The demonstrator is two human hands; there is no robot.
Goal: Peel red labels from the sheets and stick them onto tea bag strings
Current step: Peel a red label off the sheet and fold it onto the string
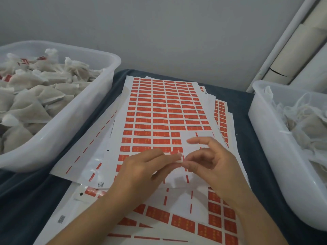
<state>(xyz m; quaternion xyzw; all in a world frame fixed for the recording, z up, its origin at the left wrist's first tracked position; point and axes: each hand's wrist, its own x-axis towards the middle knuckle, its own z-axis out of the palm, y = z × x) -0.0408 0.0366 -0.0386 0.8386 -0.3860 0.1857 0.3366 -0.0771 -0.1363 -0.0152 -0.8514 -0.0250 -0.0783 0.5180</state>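
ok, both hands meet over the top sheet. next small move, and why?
Probably lift the peeled label clear of the top sheet. The left hand and right hand pinch a small red-and-white piece between fingertips just above a stripped patch; no string shows clearly.

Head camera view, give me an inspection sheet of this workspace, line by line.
Surface: dark blue cloth covers the table.
Job's things: top label sheet, many red labels left, lower right rows peeled; more sheets underneath. Left bin heaped with tea bags, some already tagged red; right bin holds tea bags with loose strings.
Clutter: nothing seen.
Hands: left hand and right hand meet over the sheet, pinching a small label; detail blurred.
Cables: nothing seen.
Surroundings: grey wall; cardboard tubes at right.
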